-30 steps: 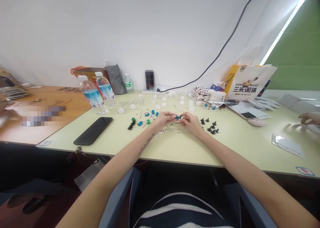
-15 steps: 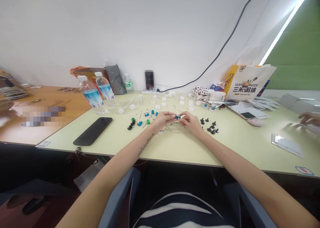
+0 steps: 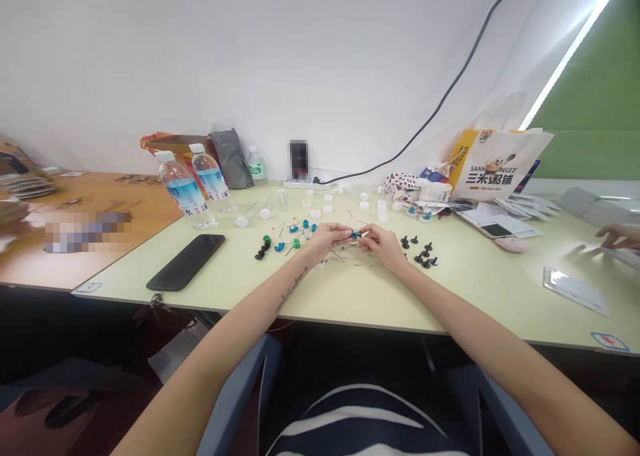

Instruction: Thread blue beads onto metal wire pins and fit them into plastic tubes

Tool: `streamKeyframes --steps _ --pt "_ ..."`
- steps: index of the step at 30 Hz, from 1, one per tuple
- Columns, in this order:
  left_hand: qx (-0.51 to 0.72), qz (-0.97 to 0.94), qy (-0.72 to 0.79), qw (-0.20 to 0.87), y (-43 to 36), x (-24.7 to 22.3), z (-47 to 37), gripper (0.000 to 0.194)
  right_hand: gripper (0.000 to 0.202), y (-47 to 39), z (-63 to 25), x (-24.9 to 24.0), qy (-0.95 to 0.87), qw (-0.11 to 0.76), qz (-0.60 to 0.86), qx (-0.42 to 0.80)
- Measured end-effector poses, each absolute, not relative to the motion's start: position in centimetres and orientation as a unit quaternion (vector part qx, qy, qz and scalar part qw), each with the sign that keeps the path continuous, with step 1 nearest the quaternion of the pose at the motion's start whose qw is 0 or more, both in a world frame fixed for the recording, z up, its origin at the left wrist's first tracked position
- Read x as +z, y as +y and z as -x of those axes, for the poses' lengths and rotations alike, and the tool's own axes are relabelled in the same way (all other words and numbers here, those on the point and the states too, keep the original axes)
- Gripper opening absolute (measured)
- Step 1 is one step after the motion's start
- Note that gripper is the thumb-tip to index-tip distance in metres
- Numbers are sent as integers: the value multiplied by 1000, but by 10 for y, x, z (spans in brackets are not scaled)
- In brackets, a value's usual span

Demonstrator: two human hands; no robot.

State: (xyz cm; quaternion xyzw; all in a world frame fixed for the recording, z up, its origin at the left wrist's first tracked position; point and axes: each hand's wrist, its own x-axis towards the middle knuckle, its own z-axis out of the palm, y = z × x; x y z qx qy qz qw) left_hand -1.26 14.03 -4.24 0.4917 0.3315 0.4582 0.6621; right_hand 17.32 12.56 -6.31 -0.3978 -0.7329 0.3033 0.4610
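Note:
Between my two hands is a small shiny blue metal part, largely covered by fingers. My left hand pinches its left side. The closed fingertips of my right hand meet it from the right; whether they grip the part itself or something smaller on it is hidden. Left of my hands lie several similar blue pieces, green pieces and black pieces. Thin metal rods lie under and around my hands. Several black flat-headed pieces stand or lie to the right.
A black phone and two water bottles are on the left. Clear tubes with white caps lie toward the back. At right are a paper bag, a flat clear packet and another person's hand.
Almost nothing differs. My hands stay together around the blue part, with at most a slight shift of the fingers.

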Motion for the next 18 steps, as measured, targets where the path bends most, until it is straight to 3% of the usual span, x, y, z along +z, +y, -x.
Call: streamKeyframes --steps 18 --pt "462 -497 328 657 141 -43 13 19 23 125 -172 -61 -732 463 400 300"
